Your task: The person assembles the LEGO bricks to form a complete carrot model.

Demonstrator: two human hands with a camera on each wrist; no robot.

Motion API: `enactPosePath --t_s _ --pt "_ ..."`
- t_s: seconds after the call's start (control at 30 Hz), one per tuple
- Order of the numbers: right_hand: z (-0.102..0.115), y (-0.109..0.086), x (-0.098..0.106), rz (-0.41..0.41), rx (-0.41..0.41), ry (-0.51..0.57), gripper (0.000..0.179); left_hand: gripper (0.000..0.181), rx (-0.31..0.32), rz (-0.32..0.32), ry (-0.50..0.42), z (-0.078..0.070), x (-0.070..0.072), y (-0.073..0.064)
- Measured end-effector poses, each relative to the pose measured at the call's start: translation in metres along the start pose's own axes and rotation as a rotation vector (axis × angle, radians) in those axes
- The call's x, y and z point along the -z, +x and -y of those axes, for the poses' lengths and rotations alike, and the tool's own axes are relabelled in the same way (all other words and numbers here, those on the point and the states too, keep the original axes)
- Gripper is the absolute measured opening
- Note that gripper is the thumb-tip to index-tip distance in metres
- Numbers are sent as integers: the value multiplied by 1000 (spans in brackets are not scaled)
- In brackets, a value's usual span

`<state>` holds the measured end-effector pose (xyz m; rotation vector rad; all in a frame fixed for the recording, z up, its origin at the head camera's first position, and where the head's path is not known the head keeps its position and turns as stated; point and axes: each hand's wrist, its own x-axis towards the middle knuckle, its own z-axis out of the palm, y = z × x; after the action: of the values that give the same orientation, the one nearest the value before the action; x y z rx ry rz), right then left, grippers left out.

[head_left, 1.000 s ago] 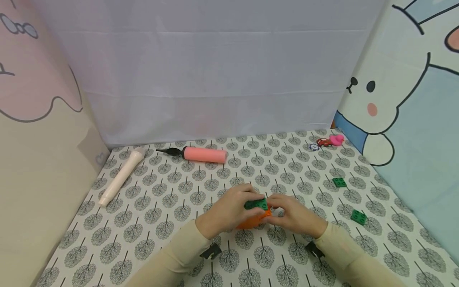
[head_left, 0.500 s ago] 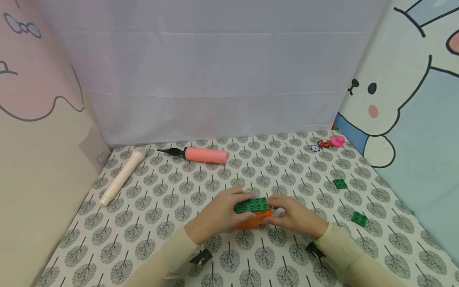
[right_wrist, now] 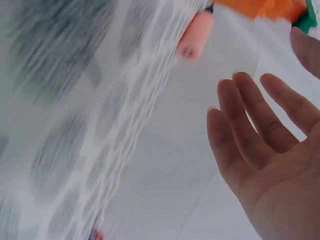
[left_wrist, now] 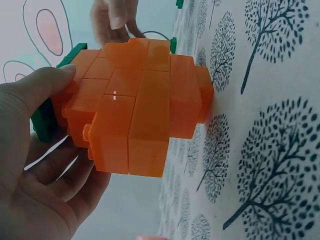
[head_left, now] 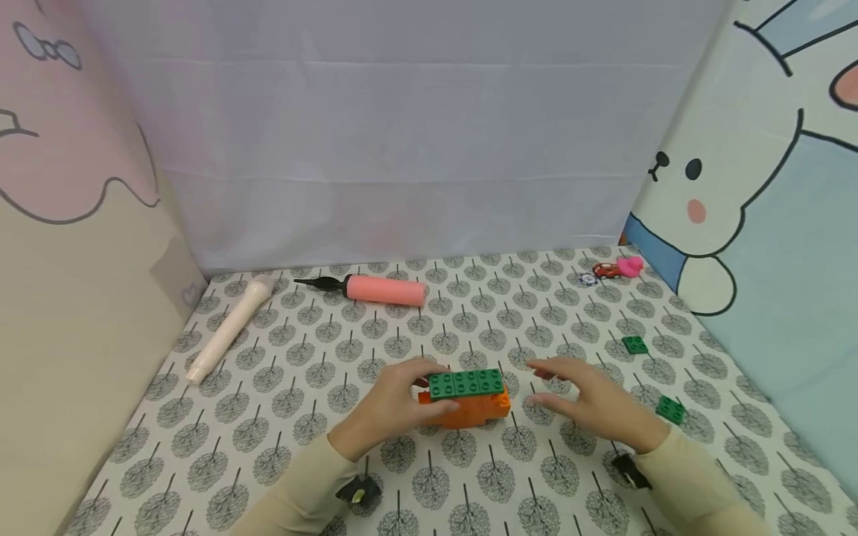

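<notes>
A building-brick model (head_left: pixel 472 413) of stacked orange bricks rests on the patterned cloth, in front of the person. Along its top runs a row of green studded bricks (head_left: pixel 465 383). My left hand (head_left: pixel 385 406) holds the model's left end, thumb on the near side and fingers round the back. In the left wrist view, the stepped orange bricks (left_wrist: pixel 120 100) show close up, with the thumb near the green layer. Off to the right of the model, my right hand (head_left: pixel 590 398) is apart from it, fingers spread loosely, holding nothing.
Two loose green bricks (head_left: pixel 634 345) lie on the right. Farther back are a pink toy duck (head_left: pixel 630 266), a red toy car (head_left: pixel 606 271) and a poker chip (head_left: pixel 588 279). A pink balloon pump (head_left: pixel 385 290) and a white stick (head_left: pixel 228 331) lie back left.
My left hand has slid left along the model, uncovering the whole green row. My right hand has let go of the model's right end and moved away to the right.
</notes>
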<state>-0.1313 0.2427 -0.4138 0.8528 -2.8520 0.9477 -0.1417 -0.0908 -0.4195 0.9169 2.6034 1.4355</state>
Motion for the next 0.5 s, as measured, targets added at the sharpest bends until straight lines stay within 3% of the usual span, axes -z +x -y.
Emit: enactPosePath --t_s 0.17,0.33,0.5 --pt "-35 -43 34 -39 -184 -164 49 37 15 -3 -54 6 -3 0" --pt "-72 -79 56 10 -341 -327 52 35 10 0 -76 9 -4 0" --pt "-93 -95 65 86 -437 -345 59 34 27 9 -95 12 -5 1"
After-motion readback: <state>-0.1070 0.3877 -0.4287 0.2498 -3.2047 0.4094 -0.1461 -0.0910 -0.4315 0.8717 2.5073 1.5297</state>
